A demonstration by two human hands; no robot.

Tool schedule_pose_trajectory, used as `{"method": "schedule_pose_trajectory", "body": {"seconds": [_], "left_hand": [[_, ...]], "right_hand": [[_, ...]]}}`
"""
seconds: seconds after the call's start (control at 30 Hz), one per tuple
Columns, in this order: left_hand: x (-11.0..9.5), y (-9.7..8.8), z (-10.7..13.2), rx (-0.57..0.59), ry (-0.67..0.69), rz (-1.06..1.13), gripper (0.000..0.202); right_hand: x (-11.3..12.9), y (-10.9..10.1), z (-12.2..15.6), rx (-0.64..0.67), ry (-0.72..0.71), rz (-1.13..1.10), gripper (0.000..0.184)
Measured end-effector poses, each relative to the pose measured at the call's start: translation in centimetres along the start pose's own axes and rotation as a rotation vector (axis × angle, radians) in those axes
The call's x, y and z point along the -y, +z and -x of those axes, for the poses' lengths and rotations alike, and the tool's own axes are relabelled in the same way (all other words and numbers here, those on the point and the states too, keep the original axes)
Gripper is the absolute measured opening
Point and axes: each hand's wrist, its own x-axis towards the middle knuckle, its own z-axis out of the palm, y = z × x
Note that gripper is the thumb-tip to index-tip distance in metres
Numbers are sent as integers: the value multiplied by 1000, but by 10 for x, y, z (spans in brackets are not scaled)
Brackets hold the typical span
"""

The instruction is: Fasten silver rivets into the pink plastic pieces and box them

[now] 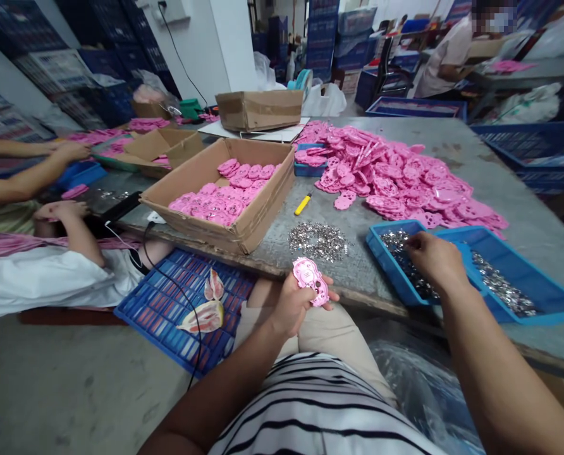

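Note:
Over my lap, my left hand (291,308) grips a pink plastic piece (309,278) with a scalloped outline and small holes, thumb on its face. My right hand (436,258) reaches into a blue bin (374,243) of small shiny metal parts (396,243); its fingers are bent together among them, and what they pinch is too small to make out. A second blue bin (547,265) with more metal parts stands to the right. Between my hands, a scatter of small metal parts (317,241) lies on the grey table (272,253).
A cardboard box (258,227) holds pink pieces at left. A large heap of pink pieces (386,170) covers the table's middle. A yellow cutter (303,205) lies between. Two co-workers' arms (30,170) are at far left. A blue crate (168,303) with peel sits below the edge.

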Motion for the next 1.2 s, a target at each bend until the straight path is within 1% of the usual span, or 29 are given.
{"method": "schedule_pose_trajectory", "body": {"seconds": [0.03, 0.07, 0.1, 0.13, 0.17, 0.2, 0.23, 0.3, 0.37, 0.4, 0.47, 0.53, 0.63, 0.77, 0.93, 1.07, 1.13, 1.2], "left_hand": [[0, -1, 0, 4, -5, 8, 42], [0, -1, -1, 4, -9, 15, 42], [1, -2, -1, 3, -12, 18, 43], [2, -2, -2, -1, -15, 19, 43], [3, -2, -3, -7, -19, 20, 44], [4, -1, -4, -13, -23, 22, 44], [6, -1, -5, -17, -30, 26, 45], [7, 0, -5, -17, -51, 42, 46], [7, 0, -5, -7, -77, 59, 48], [7, -1, -4, 1, -85, 65, 48], [6, -3, -3, 15, -98, 65, 47], [5, -5, -2, 20, -109, 62, 46], [6, -7, -1, 15, -133, 74, 45], [8, -6, -2, 25, -148, 107, 46], [6, -4, -2, 26, -138, 94, 44], [6, -3, -1, -44, -108, 49, 43], [7, -3, -2, -110, -47, 17, 39], [8, -2, -4, -188, 37, -27, 34]], "right_hand": [[-1, -1, 1, -4, 26, -69, 12], [0, 0, 3, -1, 52, -188, 7], [1, 0, 6, 11, 63, -350, 2], [5, 2, 11, 37, 48, -536, 4], [9, 5, 18, 79, 5, -722, 8], [16, 8, 26, 137, -69, -880, 12], [24, 12, 35, 208, -171, -976, 16], [41, 20, 52, 307, -397, -1081, 22], [57, 28, 66, 333, -597, -1113, 26], [63, 32, 70, 340, -667, -1112, 27], [69, 38, 75, 354, -744, -1099, 28], [70, 41, 75, 381, -762, -1095, 27], [68, 42, 74, 442, -746, -1126, 29], [65, 42, 75, 536, -666, -1208, 31], [67, 44, 76, 659, -574, -1289, 30], [70, 48, 75, 645, -606, -1247, 31], [72, 52, 75, 616, -625, -1218, 32], [73, 58, 77, 553, -595, -1201, 33]]}}
